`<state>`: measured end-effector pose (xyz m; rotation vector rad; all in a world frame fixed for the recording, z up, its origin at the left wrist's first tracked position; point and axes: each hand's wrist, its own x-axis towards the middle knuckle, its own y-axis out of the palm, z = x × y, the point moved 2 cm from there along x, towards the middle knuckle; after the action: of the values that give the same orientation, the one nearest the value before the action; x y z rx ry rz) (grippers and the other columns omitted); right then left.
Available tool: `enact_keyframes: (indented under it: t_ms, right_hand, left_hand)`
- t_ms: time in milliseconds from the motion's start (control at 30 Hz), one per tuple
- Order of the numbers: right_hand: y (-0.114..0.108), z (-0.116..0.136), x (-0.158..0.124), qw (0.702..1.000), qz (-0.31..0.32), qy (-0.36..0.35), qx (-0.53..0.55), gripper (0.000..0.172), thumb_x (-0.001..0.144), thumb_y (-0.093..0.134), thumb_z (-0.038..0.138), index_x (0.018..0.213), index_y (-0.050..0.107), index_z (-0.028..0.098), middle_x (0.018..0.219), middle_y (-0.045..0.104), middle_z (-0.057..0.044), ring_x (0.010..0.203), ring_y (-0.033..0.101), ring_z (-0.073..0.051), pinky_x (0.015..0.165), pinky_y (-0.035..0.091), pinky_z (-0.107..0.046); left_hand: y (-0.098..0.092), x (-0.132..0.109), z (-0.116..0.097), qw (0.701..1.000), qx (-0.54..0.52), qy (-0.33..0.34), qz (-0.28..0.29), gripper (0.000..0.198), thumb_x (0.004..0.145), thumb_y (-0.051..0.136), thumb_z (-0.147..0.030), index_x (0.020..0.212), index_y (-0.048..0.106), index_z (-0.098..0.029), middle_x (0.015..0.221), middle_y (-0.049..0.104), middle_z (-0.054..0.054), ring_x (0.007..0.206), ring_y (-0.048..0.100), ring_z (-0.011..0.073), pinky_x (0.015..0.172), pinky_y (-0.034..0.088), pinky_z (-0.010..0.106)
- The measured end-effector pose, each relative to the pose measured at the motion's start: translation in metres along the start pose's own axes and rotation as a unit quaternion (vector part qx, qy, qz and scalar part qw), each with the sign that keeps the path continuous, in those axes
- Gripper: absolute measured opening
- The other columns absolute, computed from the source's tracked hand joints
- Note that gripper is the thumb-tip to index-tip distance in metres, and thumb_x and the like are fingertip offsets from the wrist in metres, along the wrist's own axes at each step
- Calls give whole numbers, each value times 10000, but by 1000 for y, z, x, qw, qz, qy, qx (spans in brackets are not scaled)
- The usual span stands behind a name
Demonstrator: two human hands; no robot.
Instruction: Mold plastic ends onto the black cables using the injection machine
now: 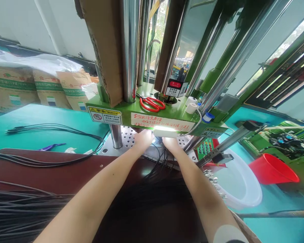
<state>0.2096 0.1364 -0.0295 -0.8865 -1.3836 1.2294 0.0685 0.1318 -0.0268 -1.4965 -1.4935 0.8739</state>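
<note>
Press platen (pixel 125 107), left hand (pixel 143 139), right hand (pixel 171 143), fingertips hidden (cables (pixel 157 163))

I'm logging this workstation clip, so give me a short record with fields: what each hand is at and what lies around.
Left hand: under the green press platen, over the perforated metal bed
Right hand: beside it, at the thin black cables
Grip: hidden, cannot tell
On platen: red scissors
Right of person: white basin, red funnel
Left table: black cable loop, printed sacks behind
</note>
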Motion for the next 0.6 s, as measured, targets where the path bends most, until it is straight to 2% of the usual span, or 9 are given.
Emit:
enact_keyframes:
  t_ms: [100,233,400,500,600]
  right_hand:
    - [-7,6,0,1000,7,-13,-6,314,861,373,175,1059,616,189,987,673,-55,958,574,-192,904,387,-306]
    - [-12,17,0,999,16,-22,-20,271,846,405,179,984,638,163,968,675,-80,972,564,-203,941,359,-313]
    - [-10,24,2,999,22,-21,-39,279,809,393,92,901,655,126,926,677,-116,950,576,-212,919,373,-306]
    - [-9,25,2,998,24,-24,-47,301,817,366,75,908,650,114,926,674,-125,939,583,-208,905,381,-303]
    - [-8,24,-2,997,24,-38,-55,298,859,355,147,966,632,120,948,668,-125,936,583,-210,895,390,-310]
  left_hand:
    - [2,-2,-9,1000,9,5,-14,343,803,412,-329,1017,629,-171,957,660,126,934,602,274,771,463,367]
    - [7,0,-6,999,22,22,-12,312,757,419,-161,959,653,-121,908,664,156,892,617,278,750,472,369]
    - [11,0,-2,998,30,41,-25,329,773,373,-113,957,643,-75,892,663,180,891,616,287,747,472,380]
    - [13,0,-3,998,30,47,-32,333,785,359,-111,964,637,-71,894,659,183,897,613,282,754,469,377]
    - [13,2,-1,998,29,47,-36,320,787,369,-122,954,639,-83,883,661,178,868,622,275,735,473,372]
